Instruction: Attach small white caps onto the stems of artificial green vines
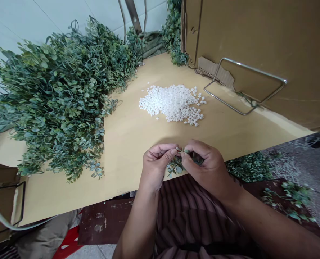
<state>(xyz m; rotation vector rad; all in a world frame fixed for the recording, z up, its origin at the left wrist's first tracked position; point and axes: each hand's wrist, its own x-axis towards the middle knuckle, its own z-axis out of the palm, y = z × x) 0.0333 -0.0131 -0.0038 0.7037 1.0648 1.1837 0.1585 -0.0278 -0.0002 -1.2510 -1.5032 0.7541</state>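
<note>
My left hand point(157, 162) and my right hand point(203, 162) meet close to the table's front edge, thumbs and forefingers pinched together. Between the fingertips runs the thin stem of an artificial leaf sprig point(176, 168), its green leaves hanging below the hands. Whether a small piece also sits in the pinch is hidden by the fingers. Beyond my hands lies a loose heap of small white plastic beads or caps point(173, 102). To the left rises a large pile of artificial greenery point(59, 93).
Tan board point(127, 144) covers the tabletop. A big cardboard box point(257, 43) with a metal wire handle point(246, 90) stands at the right. More greenery point(251, 167) lies below the right edge, and loose sprigs point(294, 198) rest on a dark red bench beside me.
</note>
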